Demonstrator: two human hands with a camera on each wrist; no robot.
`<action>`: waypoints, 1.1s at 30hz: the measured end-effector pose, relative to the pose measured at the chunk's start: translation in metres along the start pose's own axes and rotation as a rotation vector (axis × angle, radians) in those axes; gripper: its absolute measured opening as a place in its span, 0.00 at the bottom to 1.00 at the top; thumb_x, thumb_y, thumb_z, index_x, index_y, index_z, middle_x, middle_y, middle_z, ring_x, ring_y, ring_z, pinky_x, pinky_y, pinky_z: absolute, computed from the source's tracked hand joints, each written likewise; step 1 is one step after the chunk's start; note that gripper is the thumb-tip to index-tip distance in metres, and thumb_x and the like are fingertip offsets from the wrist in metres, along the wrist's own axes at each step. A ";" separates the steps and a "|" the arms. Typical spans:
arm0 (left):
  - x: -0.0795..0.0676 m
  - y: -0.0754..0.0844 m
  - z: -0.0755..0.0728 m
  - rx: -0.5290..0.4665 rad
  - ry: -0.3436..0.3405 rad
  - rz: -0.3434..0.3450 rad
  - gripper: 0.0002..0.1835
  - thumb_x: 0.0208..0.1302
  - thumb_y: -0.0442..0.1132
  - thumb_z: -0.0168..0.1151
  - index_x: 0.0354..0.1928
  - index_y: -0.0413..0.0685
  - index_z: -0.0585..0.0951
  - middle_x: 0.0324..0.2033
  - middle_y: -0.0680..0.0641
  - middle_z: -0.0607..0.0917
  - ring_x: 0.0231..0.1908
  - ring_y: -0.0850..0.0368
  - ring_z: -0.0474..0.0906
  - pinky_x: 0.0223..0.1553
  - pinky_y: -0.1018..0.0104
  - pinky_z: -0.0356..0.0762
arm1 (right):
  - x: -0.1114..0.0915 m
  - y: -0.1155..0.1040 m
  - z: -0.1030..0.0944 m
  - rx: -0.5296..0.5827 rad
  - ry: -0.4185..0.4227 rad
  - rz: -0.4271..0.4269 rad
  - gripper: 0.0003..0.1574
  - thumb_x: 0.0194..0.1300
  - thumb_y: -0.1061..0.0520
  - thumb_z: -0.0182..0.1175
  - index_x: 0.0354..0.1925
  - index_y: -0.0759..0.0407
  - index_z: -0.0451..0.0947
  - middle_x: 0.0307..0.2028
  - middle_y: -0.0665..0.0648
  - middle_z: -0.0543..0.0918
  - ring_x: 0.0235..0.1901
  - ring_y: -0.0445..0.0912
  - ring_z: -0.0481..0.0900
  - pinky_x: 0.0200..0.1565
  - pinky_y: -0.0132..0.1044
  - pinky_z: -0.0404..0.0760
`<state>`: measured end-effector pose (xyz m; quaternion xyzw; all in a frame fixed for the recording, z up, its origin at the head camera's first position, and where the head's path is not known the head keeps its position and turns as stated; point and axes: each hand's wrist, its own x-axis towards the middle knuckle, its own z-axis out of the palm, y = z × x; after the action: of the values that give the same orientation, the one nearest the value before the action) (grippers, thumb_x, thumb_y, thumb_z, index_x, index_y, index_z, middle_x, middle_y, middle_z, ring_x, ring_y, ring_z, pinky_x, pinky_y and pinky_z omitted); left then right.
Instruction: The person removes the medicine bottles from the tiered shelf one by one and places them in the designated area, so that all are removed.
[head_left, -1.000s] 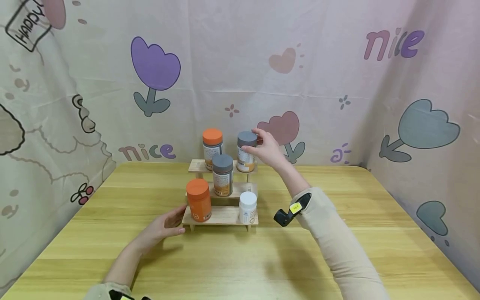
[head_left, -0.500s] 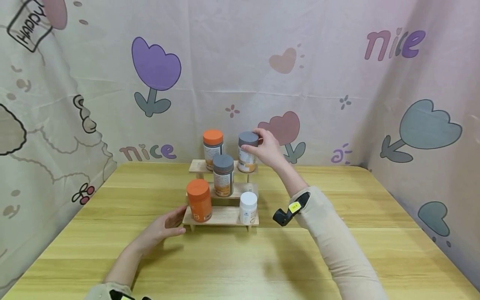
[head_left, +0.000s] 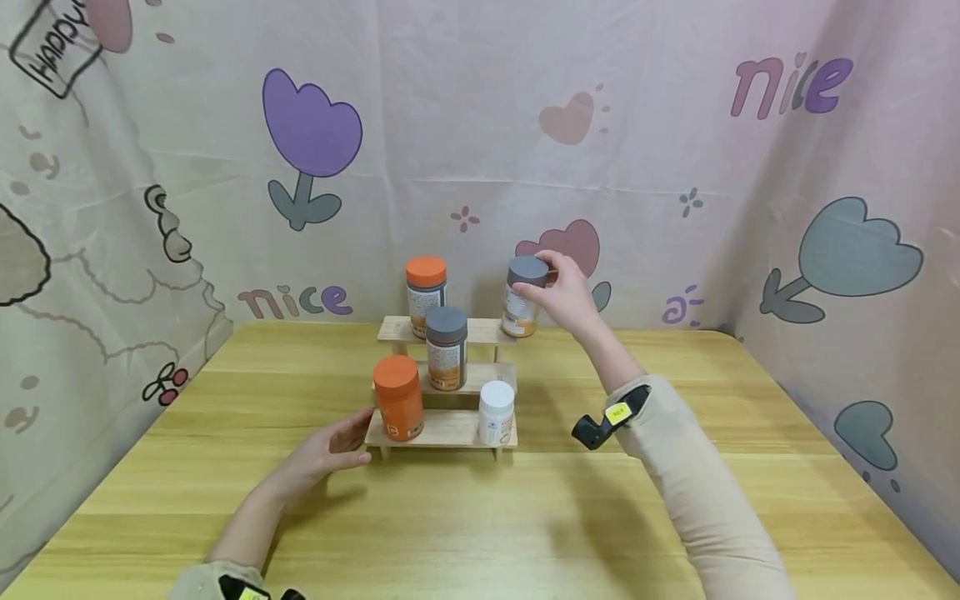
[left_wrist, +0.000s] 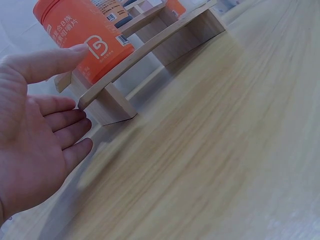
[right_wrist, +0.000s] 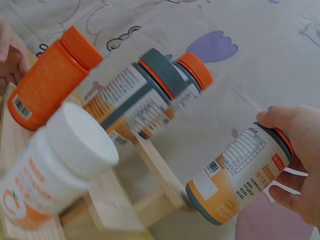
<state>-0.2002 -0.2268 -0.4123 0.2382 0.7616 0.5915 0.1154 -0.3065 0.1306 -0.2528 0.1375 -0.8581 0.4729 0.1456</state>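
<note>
My right hand (head_left: 567, 293) grips a grey-capped supplement bottle (head_left: 521, 310) by its upper part, thumb on the near side. The bottle is upright in the head view, at the right end of the top step of a three-step wooden stand (head_left: 450, 427). In the right wrist view, its base is beside that step's end; contact is unclear. My left hand (head_left: 322, 457) is at the stand's lower left end, fingers extended, thumb near an orange bottle (left_wrist: 92, 42). Its fingertips (left_wrist: 75, 116) are at the bottom step's end; whether they touch it is hard to tell.
An orange-capped bottle (head_left: 426, 292) stands on the top step's left part. Another grey-capped bottle (head_left: 447, 350) is on the middle step. A small white bottle (head_left: 497, 414) stands at the bottom step's right. Behind the wooden table (head_left: 450, 517) hangs a patterned cloth (head_left: 450, 100).
My right hand has moved the grey-capped bottle rightward, from on the top step to its right end. The left hand stays in place.
</note>
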 end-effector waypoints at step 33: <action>-0.001 0.001 0.000 -0.003 -0.001 -0.004 0.38 0.63 0.32 0.55 0.68 0.26 0.47 0.67 0.28 0.48 0.65 0.31 0.46 0.55 0.82 0.56 | -0.032 0.115 -0.041 -0.073 0.080 0.157 0.33 0.57 0.57 0.65 0.57 0.69 0.66 0.52 0.68 0.67 0.51 0.60 0.69 0.52 0.51 0.72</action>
<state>-0.1994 -0.2266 -0.4118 0.2367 0.7610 0.5924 0.1177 -0.3148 0.2280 -0.3329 0.0456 -0.8763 0.4565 0.1472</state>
